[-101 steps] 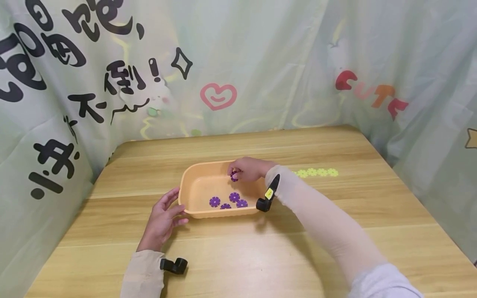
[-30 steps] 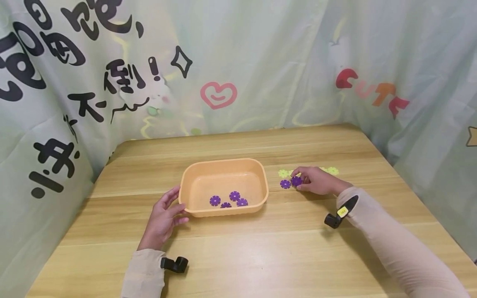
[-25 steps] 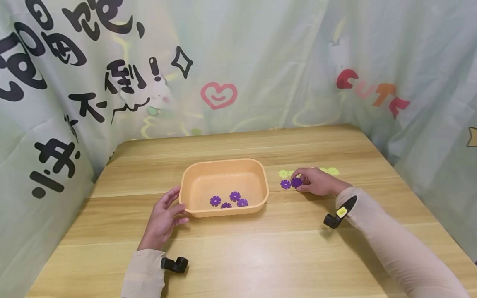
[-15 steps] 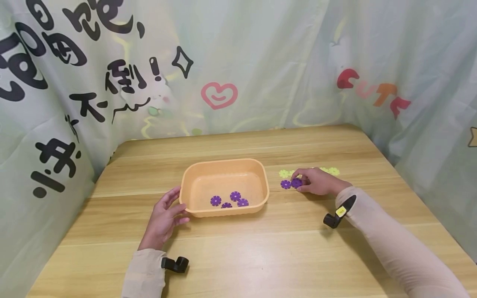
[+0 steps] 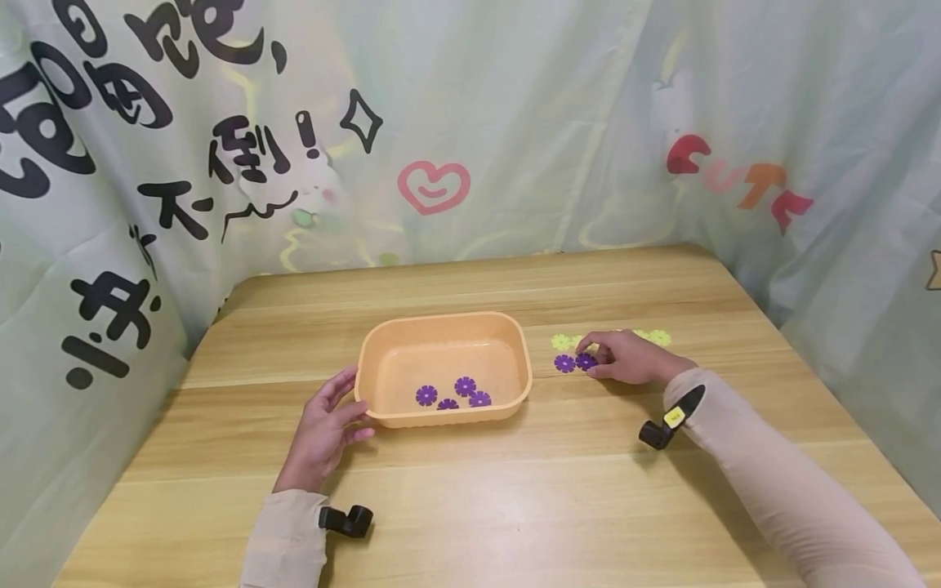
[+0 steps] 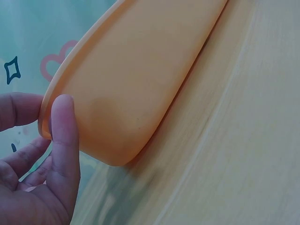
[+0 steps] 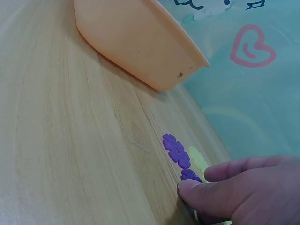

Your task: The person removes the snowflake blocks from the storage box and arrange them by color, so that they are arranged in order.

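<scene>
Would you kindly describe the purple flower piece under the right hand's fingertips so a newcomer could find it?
Start at the orange tub in the middle of the wooden table and look just to its right. Two purple flower discs lie there below a yellow-green row. It is the purple disc farther from the tub, touched by the right hand.

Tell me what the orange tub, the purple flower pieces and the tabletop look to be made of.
Orange tub: likely moulded plastic, matte, with thin rounded walls and a rolled rim.
Purple flower pieces: probably plastic, flat and notched, uniform in colour.
Tabletop: wood or wood-look laminate, going by the plank grain lines and its soft sheen.
</scene>
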Demonstrator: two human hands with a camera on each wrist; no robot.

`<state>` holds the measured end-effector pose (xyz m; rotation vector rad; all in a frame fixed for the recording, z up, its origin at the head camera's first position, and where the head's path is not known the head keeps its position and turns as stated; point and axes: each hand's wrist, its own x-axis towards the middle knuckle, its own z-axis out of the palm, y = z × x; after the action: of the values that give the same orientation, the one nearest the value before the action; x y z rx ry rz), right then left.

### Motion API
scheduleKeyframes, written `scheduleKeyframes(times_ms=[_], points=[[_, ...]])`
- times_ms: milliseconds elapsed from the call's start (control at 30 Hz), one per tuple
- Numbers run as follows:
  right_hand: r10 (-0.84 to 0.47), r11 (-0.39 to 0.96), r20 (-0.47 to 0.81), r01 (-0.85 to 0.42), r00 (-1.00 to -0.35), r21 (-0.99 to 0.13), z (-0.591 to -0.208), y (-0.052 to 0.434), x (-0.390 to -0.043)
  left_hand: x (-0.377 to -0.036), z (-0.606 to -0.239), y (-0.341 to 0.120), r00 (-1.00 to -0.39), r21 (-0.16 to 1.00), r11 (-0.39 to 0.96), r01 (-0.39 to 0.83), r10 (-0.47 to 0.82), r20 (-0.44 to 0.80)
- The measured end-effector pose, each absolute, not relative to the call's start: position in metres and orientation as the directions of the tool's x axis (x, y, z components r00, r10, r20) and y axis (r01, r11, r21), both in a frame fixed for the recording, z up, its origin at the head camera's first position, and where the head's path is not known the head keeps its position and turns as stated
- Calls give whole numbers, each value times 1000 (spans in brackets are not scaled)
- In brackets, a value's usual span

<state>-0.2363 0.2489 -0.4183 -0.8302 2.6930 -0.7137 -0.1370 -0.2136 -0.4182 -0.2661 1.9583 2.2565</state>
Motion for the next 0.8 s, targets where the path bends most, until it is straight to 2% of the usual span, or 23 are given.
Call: scheduleKeyframes(times_ms=[267, 500, 800], points=[[-574, 726, -94, -452, -813, -519, -418, 248, -239, -137, -418, -213, -973, 964, -143, -226, -9, -229], [-558, 734, -106, -429, -823, -526, -402, 238, -241, -136, -417, -214, -975, 963, -157, -221, -2, -224], [-629, 657, -47, -498, -776, -566, -382, 221, -248, -137, -418, -214, -973, 962, -154, -226, -3, -230]])
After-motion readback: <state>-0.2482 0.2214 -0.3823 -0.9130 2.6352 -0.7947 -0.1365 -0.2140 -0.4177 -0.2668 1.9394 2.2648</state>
